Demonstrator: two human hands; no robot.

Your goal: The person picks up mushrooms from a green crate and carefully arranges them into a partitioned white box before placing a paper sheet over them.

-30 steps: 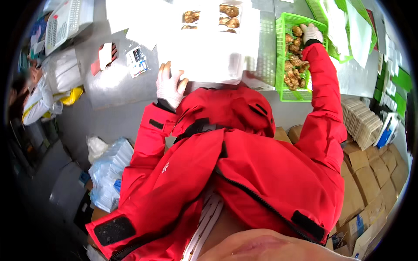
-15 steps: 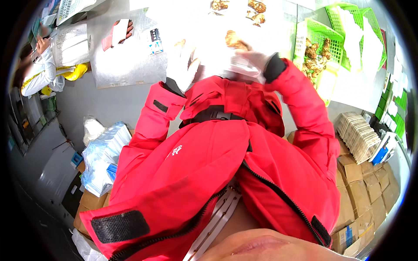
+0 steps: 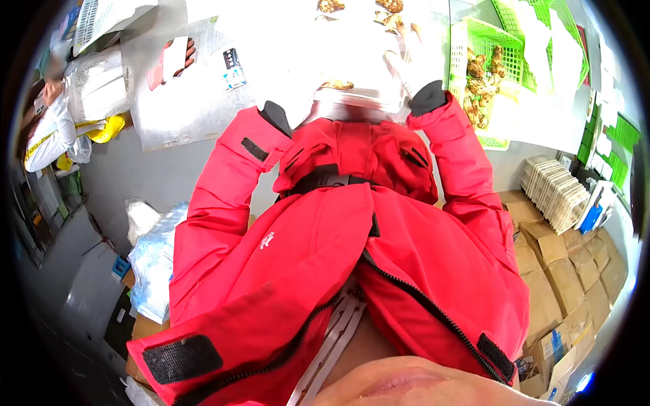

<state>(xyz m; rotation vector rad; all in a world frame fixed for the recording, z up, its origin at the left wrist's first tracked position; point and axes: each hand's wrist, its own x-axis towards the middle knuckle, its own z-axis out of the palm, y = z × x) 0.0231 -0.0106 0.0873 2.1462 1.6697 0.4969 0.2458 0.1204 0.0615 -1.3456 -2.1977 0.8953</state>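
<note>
A brown mushroom shows at the near end of a white tray, between both hands. The right hand has its thumb and fingers spread beside the tray; glare leaves the left hand's fingers unreadable. Rightward, a green basket holds more mushrooms.

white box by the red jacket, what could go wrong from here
The white box is close to the red jacket, so leaning forward might nudge it. Glare washes out the left hand and much of the box in this view, so a slip there could go unseen. Brown pieces heaped in the green basket might rub and bruise.
</note>
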